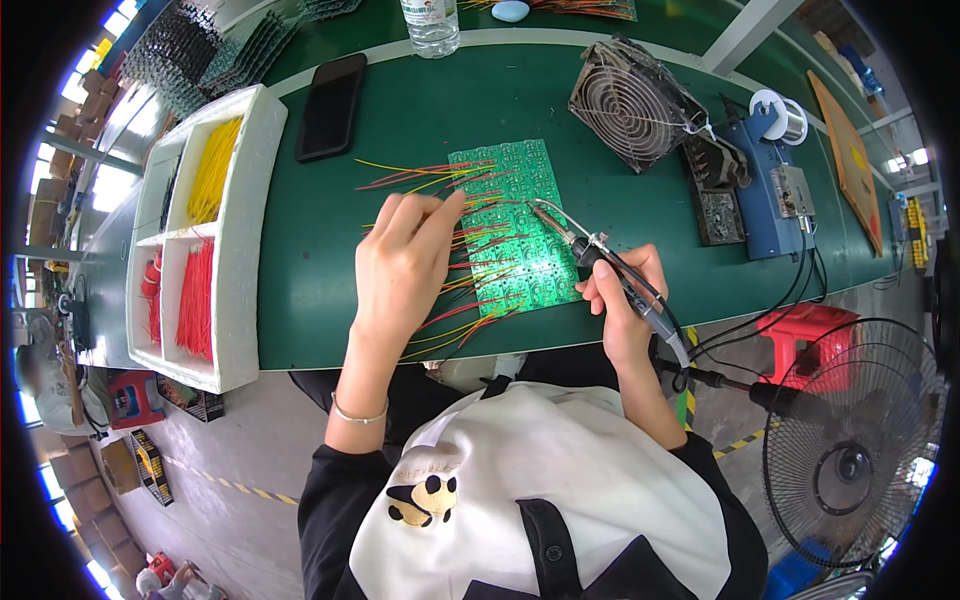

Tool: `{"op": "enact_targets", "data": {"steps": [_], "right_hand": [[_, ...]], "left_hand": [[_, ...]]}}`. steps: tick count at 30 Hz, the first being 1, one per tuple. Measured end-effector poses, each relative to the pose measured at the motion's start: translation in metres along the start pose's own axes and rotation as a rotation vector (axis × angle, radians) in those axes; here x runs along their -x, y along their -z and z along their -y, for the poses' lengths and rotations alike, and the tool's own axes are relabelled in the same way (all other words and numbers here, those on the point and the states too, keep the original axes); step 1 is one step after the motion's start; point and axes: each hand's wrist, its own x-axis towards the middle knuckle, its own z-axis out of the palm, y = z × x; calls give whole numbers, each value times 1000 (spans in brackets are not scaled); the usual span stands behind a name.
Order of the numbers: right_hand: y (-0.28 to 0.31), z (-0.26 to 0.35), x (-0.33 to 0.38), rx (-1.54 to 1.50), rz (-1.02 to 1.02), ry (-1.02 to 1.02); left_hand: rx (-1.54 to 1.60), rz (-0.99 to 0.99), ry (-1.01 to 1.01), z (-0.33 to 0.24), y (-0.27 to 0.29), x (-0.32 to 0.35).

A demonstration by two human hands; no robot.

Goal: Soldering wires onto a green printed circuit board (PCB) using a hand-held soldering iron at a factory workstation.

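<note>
A green panel of small circuit boards (pixel 533 172) lies on the bench in front of me. Red, yellow and black wires (pixel 425 176) stick out from its left side in rows. My left hand (pixel 402 265) is over these wires, its thumb and fingers pinched on a thin wire at the panel. In my right hand (pixel 625 295) is a soldering iron (pixel 584 249) with a thin metal solder feed tube along it. The iron's tip points left and down at the panel, close to the wire ends by my left fingertips. Whether the tip touches cannot be made out.
At the left stands a white foam box (pixel 268 150) with yellow, red and black wires in compartments. A black phone (pixel 331 107) and a bottle (pixel 432 28) are beyond. A small fan (pixel 630 105) and a blue soldering station (pixel 765 190) with solder spool (pixel 790 118) stand right; cables trail toward me.
</note>
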Motion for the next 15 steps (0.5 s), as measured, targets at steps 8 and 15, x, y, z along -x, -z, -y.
{"op": "enact_targets", "data": {"steps": [8, 15], "right_hand": [[-3, 4, 0, 57, 2, 11], [0, 1, 2, -10, 6, 4]], "left_hand": [[45, 51, -108, 12, -26, -24], [63, 101, -69, 11, -28, -20]]}}
